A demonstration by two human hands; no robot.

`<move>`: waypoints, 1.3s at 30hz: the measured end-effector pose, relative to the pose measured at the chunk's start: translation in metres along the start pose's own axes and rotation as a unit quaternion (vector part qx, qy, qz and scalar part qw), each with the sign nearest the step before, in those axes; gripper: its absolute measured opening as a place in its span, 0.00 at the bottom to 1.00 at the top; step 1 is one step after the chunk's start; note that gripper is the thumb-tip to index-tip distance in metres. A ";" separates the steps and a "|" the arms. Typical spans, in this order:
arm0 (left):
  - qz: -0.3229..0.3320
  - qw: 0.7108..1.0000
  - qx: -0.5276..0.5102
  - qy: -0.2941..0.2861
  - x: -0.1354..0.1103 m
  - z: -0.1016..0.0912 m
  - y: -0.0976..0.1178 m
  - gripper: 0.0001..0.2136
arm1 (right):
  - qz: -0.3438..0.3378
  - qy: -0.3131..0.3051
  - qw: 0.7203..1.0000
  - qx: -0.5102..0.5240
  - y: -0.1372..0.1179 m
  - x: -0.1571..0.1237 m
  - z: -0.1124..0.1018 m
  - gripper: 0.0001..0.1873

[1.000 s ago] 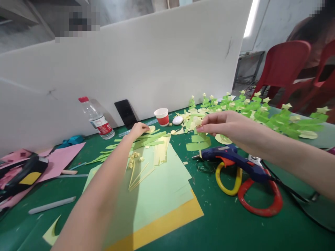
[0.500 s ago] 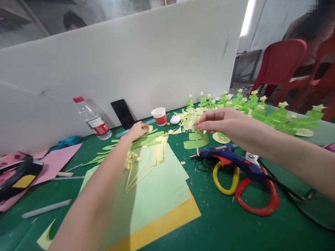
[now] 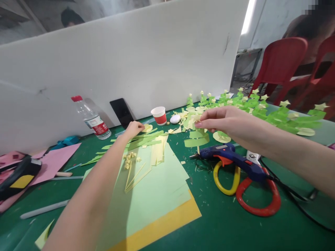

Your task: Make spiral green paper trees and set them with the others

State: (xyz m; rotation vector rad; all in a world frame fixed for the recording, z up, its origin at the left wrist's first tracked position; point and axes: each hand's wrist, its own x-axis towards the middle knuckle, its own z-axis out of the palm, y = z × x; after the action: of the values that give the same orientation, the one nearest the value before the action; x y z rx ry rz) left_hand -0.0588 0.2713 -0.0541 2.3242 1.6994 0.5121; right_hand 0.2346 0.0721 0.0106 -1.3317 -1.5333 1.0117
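Observation:
My right hand [image 3: 222, 118] pinches a small paper tree [image 3: 196, 142] near its pale star top. Curled green strips form its tiers, and a thin stem points down beside the glue gun's nozzle. At the back of the table, the closed fingers of my left hand [image 3: 134, 129] are at the edge of a pale yellow paper disc [image 3: 148, 128]; the fingertips are partly hidden. Just right of that hand lie green paper strips [image 3: 146, 139]. The blue glue gun [image 3: 230, 155] rests over scissors with a yellow and a red handle [image 3: 274, 200].
Finished paper trees [image 3: 282, 115] crowd the back right. A paper cup [image 3: 159, 116], a water bottle [image 3: 95, 122] and a phone [image 3: 121, 112] stand along the white partition [image 3: 131, 69]. Green paper sheets [image 3: 154, 195] hold folded stars and thin sticks. The glue gun's cord runs right.
My left hand has shifted slightly left, and more of the pale disc shows beside its fingers. My right hand still holds the paper tree, almost in the same place.

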 end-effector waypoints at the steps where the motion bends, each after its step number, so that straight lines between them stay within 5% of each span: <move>1: -0.008 1.000 0.008 -0.009 -0.001 0.000 0.001 0.12 | 0.003 0.001 1.000 -0.001 0.000 0.000 0.000 0.10; 7: -0.027 0.999 0.034 -0.032 -0.007 -0.003 0.014 0.12 | 0.010 0.012 1.000 -0.003 -0.002 0.000 0.000 0.10; 13: 0.002 0.999 0.021 0.050 -0.023 -0.021 0.048 0.12 | 0.002 0.008 1.000 0.000 -0.007 -0.003 -0.004 0.08; 19: 0.111 0.989 -0.005 0.100 -0.096 -0.025 0.091 0.14 | 0.000 0.034 0.999 0.022 -0.010 -0.006 -0.003 0.06; 25: 0.154 0.988 -0.007 0.012 -0.153 0.009 0.094 0.05 | -0.003 0.032 0.999 0.019 -0.014 -0.010 -0.001 0.02; 35: 0.116 0.991 -0.054 -0.047 -0.150 -0.003 0.094 0.05 | -0.030 0.013 0.999 0.021 -0.014 -0.014 0.000 0.06; 39: 0.138 0.989 -0.048 -0.018 -0.149 -0.006 0.095 0.05 | -0.025 0.013 0.999 0.021 -0.013 -0.014 0.002 0.07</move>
State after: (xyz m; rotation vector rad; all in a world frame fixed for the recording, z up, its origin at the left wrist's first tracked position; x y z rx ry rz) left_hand -0.0183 0.1000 -0.0349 2.4927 1.3123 0.5819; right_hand 0.2299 0.0567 0.0209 -1.2667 -1.5116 0.9858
